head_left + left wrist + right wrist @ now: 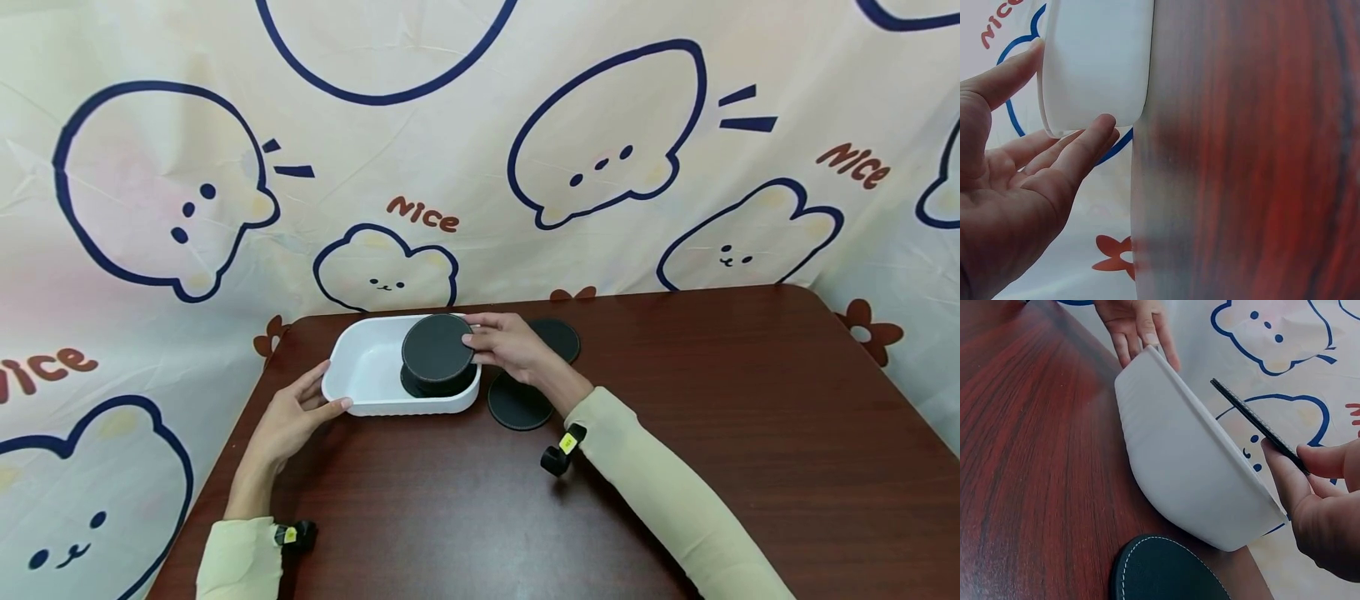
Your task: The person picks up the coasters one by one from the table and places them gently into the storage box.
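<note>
A white rectangular dish [367, 367] with rounded corners stands toward the back left of the table. My left hand [291, 417] holds its left end, thumb at the front corner and fingers along the end wall. Between thumb and fingers, my right hand [513, 346] pinches the edge of a thin round black coaster [437, 346]. That coaster is tilted over the right half of the dish, as the right wrist view also shows it [1254, 419]. Beneath it, dark round coaster edges [412, 386] show inside the dish, mostly hidden.
Two more black coasters lie on the brown table [465, 500], right of the dish: a front one [517, 404] and a back one [558, 337], both partly covered by the right hand and wrist. A cartoon-printed cloth [480, 167] hangs behind the table.
</note>
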`<state>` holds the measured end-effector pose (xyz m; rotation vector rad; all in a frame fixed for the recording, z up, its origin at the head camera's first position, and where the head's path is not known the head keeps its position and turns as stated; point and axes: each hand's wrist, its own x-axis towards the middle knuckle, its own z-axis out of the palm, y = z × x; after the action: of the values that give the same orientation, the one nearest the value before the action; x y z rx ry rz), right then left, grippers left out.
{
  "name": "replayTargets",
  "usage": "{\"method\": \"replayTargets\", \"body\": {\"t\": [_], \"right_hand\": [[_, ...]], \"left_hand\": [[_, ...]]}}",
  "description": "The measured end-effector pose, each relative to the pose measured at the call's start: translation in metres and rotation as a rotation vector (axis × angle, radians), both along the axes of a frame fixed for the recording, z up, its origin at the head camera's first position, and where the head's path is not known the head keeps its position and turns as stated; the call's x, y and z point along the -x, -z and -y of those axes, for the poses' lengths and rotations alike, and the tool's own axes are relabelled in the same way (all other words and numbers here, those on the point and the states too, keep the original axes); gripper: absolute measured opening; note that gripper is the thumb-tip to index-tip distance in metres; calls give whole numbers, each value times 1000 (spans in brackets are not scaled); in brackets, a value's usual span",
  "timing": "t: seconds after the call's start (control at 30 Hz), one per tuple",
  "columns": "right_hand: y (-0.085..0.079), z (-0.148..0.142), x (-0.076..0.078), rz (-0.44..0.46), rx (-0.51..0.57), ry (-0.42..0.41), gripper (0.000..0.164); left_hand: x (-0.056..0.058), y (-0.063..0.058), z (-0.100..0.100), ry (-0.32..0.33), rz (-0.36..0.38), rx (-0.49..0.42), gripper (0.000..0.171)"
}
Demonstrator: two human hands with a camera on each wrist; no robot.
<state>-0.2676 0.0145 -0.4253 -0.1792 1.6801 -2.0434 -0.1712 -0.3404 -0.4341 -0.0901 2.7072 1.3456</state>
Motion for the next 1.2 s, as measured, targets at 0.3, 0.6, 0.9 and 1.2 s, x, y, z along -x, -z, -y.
{"method": "replayTargets", "body": {"t": [0.3, 0.6, 0.9, 1.2], "right_hand": [[-1, 9, 2, -33, -91, -18, 50], [-3, 12, 3, -39, -132, -23, 46], [-4, 17, 3, -52, -145, -9, 46], [-7, 18, 2, -39, -149, -7, 48]], "left_hand": [[1, 1, 1, 2, -8, 7, 97], [0, 0, 1, 4, -14, 13, 95], [0, 0, 0, 0, -5, 7, 95], [0, 1, 0, -1, -1, 3, 96]]}}
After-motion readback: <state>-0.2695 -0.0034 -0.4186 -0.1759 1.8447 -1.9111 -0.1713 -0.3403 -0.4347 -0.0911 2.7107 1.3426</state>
